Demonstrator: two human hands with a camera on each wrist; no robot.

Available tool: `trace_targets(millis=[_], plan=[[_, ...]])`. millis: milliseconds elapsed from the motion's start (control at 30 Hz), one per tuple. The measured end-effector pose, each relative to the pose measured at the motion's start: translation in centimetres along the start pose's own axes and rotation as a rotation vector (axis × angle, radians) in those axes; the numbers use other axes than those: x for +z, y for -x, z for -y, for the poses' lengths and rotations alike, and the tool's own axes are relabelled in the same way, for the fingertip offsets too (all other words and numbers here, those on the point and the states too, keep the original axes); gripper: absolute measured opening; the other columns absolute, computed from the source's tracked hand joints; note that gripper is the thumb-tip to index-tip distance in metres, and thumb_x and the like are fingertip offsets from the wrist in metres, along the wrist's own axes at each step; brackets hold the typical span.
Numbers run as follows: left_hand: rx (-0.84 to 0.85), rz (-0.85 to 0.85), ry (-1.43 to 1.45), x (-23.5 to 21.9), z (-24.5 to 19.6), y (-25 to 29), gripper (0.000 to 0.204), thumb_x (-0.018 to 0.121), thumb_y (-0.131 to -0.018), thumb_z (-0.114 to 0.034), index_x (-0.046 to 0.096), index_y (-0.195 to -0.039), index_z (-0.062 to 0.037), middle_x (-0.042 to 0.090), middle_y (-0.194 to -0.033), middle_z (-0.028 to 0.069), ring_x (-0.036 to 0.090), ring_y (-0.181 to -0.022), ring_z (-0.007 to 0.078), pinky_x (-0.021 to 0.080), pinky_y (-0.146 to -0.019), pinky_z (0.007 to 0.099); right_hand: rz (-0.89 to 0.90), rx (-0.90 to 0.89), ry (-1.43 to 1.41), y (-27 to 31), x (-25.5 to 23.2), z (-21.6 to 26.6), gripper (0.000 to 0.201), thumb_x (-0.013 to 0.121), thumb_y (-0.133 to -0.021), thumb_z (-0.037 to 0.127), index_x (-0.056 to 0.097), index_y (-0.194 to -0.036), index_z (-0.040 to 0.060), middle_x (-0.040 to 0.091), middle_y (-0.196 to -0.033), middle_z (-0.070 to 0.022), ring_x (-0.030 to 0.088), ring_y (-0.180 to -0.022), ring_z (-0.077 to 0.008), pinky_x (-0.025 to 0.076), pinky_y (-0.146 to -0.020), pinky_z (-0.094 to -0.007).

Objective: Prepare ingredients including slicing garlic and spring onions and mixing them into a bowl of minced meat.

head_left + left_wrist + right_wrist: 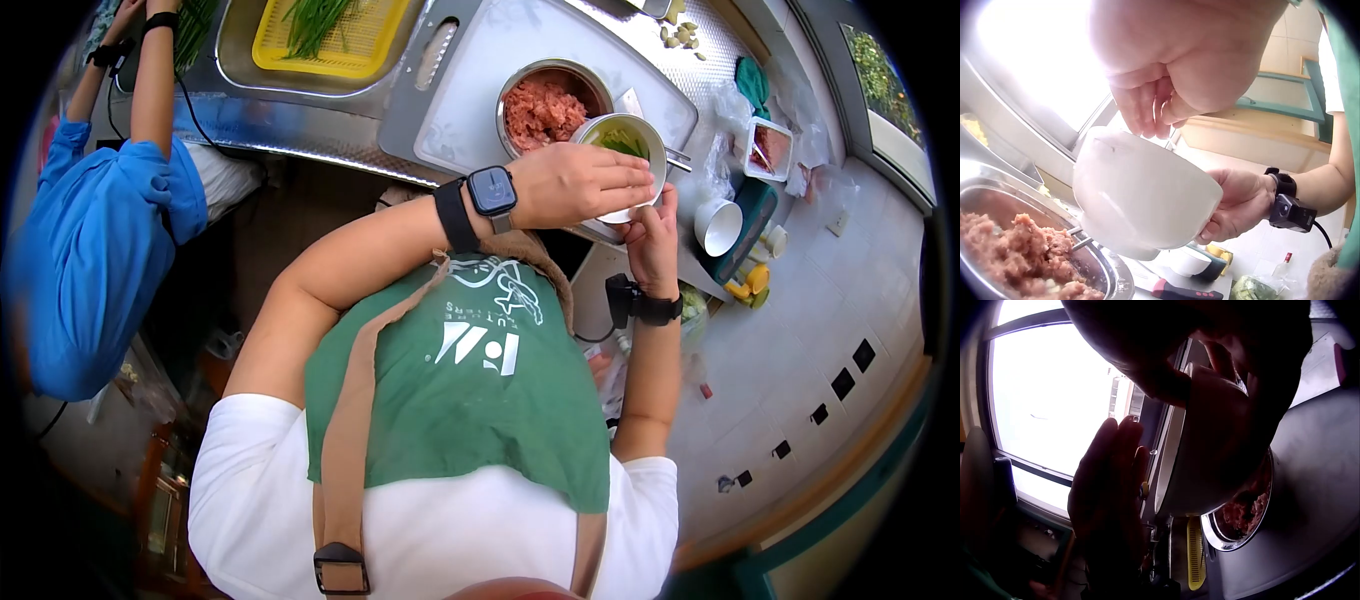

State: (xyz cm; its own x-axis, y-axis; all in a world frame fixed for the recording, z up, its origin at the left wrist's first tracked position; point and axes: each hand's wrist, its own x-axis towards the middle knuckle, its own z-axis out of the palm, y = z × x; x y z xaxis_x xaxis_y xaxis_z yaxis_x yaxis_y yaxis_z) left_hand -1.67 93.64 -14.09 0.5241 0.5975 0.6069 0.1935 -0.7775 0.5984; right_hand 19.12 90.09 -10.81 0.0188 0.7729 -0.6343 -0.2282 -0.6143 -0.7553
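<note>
My right hand (652, 240) grips a white bowl (1147, 194) by its side, fingers and thumb around the rim. The bowl holds green pieces (622, 142) in pale liquid and tilts beside a steel bowl (508, 88) of minced meat (540, 112). My left hand (580, 185) is over the white bowl's near side with fingers extended and nothing held. Droplets show by its fingertips (1130, 425) in the right wrist view. Thin metal sticks (1079, 240) lean in the steel bowl, partly hidden by the white bowl.
A grey-edged cutting board (455, 130) lies under the steel bowl. Left of it, a yellow basket (385, 60) with green stalks sits in the sink. A knife handle (1185, 292), another white bowl (717, 227) and a meat tray (768, 150) are rightward. Another person (100, 240) stands at left.
</note>
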Motion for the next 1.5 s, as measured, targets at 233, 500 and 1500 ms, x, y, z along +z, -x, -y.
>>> trace_targets(millis=[233, 500, 1500], plan=[[-0.366, 0.028, -0.208, -4.9, 6.7, 3.0, 0.030, 0.067, -0.080, -0.007, 0.067, -0.111, -0.0085, 0.064, -0.094, 0.0071, 0.059, -0.092, 0.0243, 0.049, -0.086, 0.0333, 0.004, -0.037, 0.019, 0.3, -1.0, 1.0, 0.044, 0.045, -0.080, -0.004, 0.031, -0.120, 0.0067, 0.057, -0.110, -0.0158, 0.065, -0.089, -0.0262, 0.059, -0.072, -0.0396], [-0.515, 0.423, -0.221, -3.0, 4.4, 2.1, 0.060, 0.060, -0.079, -0.004, 0.048, -0.137, -0.0147, 0.064, -0.095, 0.0120, 0.063, -0.090, 0.0271, 0.053, -0.072, 0.0377, 0.021, -0.134, 0.031, 0.8, -2.6, 8.2, 0.051, 0.045, -0.078, -0.001, 0.030, -0.126, 0.0054, 0.054, -0.118, -0.0184, 0.064, -0.100, -0.0334, 0.059, -0.082, -0.0449], [-1.242, -0.042, -0.139, -2.2, 3.2, 7.0, 0.057, 0.059, -0.091, -0.029, 0.038, -0.141, -0.0111, 0.064, -0.074, 0.0108, 0.062, -0.064, 0.0301, 0.048, -0.062, 0.0407, -0.222, -0.215, 0.068, -23.2, -12.2, 11.7, 0.047, 0.047, -0.090, -0.005, 0.037, -0.136, 0.0007, 0.042, -0.128, -0.0184, 0.058, -0.105, -0.0306, 0.054, -0.091, -0.0380]])
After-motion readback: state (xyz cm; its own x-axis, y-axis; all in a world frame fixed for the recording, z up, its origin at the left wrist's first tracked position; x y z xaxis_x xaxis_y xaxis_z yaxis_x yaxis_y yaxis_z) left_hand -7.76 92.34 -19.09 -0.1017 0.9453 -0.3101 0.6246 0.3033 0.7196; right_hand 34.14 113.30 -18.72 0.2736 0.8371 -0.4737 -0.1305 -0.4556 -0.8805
